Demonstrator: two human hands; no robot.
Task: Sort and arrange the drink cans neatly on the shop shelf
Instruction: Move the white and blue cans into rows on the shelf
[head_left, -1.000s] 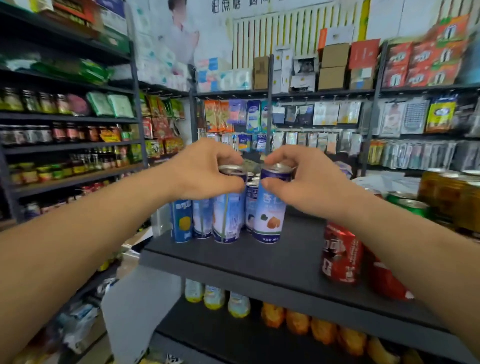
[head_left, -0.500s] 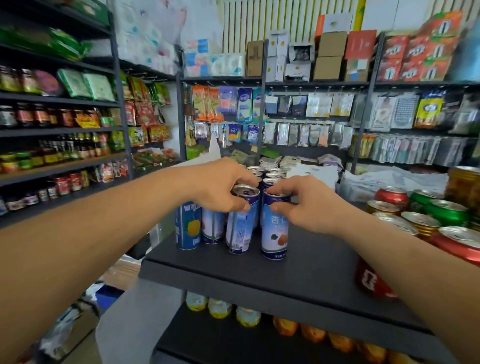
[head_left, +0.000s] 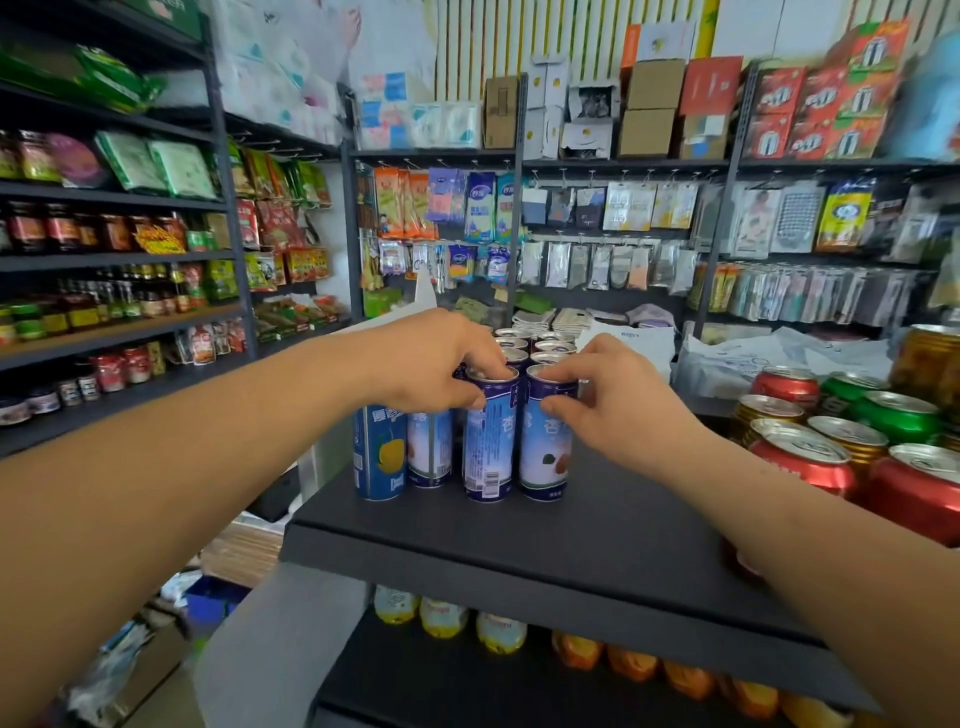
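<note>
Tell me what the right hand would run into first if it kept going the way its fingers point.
The right hand points left and slightly away, already gripping the front right blue-and-white slim drink can. Pushed on, that can would likely meet the neighbouring blue-and-white slim can held by the left hand; the gap looks tiny.

Tall blue cans (head_left: 491, 441) are showing glossy printed metal with bare silvery rims. Shelf board (head_left: 545, 540) is looking matt black, smooth. Red and green cans (head_left: 802, 457) are reading as shiny metal. Brown boxes (head_left: 652, 106) are looking like dull cardboard.
</note>
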